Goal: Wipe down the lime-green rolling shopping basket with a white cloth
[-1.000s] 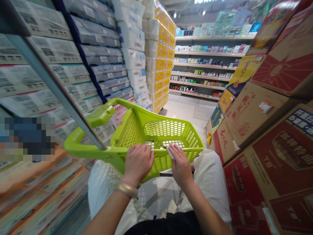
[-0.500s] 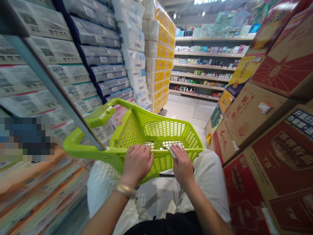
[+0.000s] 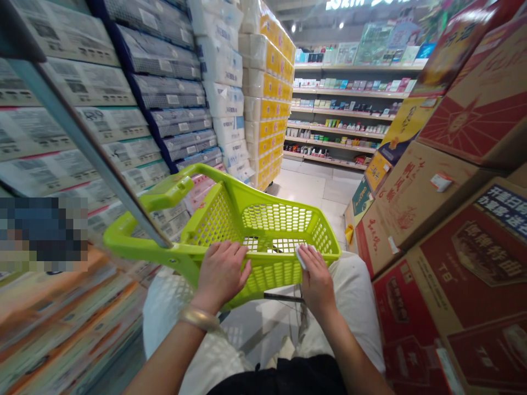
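Note:
A lime-green shopping cart (image 3: 272, 269) with a perforated plastic basket stands sideways in front of my knees. My left hand (image 3: 222, 274) is closed over the basket's near rim, its fingers curled to the inner side. Farther right along the same rim, my right hand (image 3: 315, 274) presses a folded white cloth or wipe (image 3: 303, 258) against the plastic, its fingers bent over the edge. Most of the cloth is hidden under the fingers. A grey metal pole (image 3: 90, 142) slants up on the left from the cart's handle end.
Stacked packs of tissue (image 3: 263, 109) rise along the left. Red and brown cartons (image 3: 436, 186) are piled close on the right. Shelves of small goods (image 3: 341, 99) stand at the back, beyond a pale tiled floor (image 3: 325, 184). A blurred-out patch covers part of the far left.
My right hand has slid to the right along the rim with the white cloth. My left hand and the cart appear slightly farther left in view.

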`<state>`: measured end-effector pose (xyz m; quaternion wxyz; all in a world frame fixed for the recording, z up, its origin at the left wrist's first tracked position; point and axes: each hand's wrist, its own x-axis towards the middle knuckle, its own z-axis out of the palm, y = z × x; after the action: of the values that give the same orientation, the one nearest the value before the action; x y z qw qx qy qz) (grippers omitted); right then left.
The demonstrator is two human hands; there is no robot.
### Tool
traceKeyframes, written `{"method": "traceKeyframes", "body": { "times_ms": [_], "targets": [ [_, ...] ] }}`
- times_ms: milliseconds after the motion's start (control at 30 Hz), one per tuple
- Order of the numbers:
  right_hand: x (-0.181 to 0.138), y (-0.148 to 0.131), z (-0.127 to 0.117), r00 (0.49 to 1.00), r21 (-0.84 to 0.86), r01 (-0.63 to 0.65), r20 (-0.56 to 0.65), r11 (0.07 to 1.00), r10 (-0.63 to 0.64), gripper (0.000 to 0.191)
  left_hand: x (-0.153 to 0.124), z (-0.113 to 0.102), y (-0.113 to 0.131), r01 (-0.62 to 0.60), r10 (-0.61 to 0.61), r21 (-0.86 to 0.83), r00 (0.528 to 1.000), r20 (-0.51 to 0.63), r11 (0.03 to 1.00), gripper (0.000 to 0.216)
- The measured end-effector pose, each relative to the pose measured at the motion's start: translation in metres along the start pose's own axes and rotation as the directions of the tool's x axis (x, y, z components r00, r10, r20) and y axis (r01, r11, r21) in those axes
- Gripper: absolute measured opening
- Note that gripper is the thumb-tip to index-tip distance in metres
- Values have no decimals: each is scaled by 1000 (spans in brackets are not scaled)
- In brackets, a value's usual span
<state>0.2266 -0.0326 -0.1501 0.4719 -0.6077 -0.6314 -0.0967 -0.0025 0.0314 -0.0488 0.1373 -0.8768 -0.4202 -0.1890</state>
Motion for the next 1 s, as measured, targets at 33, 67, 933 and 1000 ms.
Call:
{"method": "traceKeyframes", "body": {
  "times_ms": [33,67,933,1000],
  "targets": [
    [-1,5,-2,999,-23,-36,-28,999,35,53,0,1,2,25,-25,-11,1000,-16,1000,19],
    [-2,6,-2,997,-39,-65,-51,997,63,52,0,3,5,49,-49,-22,998,-36,999,23],
    [-8,1,-4,1000,10,4,-5,1000,-4,57,-5,46,64,-82,95,-182,993,64,980,64],
    [-10,10,-8,994,-33,-79,-72,996,77,54,-5,46,65,-74,87,-177,994,68,981,62]
  ]
}}
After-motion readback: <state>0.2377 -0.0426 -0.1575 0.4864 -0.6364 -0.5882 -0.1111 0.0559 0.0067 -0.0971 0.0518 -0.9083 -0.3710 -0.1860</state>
